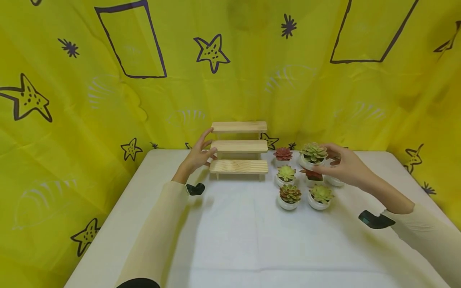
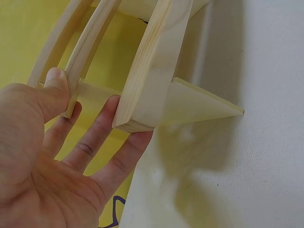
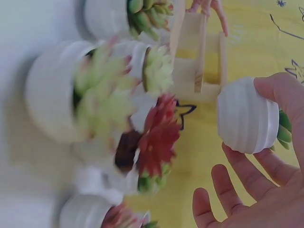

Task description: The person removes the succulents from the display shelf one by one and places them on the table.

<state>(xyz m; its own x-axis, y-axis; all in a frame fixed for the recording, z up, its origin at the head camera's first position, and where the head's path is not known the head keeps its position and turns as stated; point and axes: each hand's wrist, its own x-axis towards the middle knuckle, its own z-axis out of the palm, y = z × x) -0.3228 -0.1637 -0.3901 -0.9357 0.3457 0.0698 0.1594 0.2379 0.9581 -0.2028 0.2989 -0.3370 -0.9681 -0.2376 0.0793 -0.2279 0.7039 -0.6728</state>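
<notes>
A three-step wooden stand (image 1: 239,146) stands at the back middle of the table. My left hand (image 1: 196,157) holds its left end, with the thumb and fingers spread over the ends of the steps in the left wrist view. On the right, my right hand (image 1: 347,165) pinches a white ribbed pot (image 3: 247,116) between thumb and fingers. A green succulent (image 1: 314,152) grows from this pot, which is raised above the other pots. Beneath it is a red succulent (image 1: 312,175), partly hidden.
Several potted succulents crowd the right of the stand: a dark red one (image 1: 283,153), a yellow-green one (image 1: 286,173), a reddish-green one (image 1: 289,193) and a pale green one (image 1: 321,194). A white cloth (image 1: 230,228) covers the table. Behind it hangs a yellow curtain (image 1: 245,96).
</notes>
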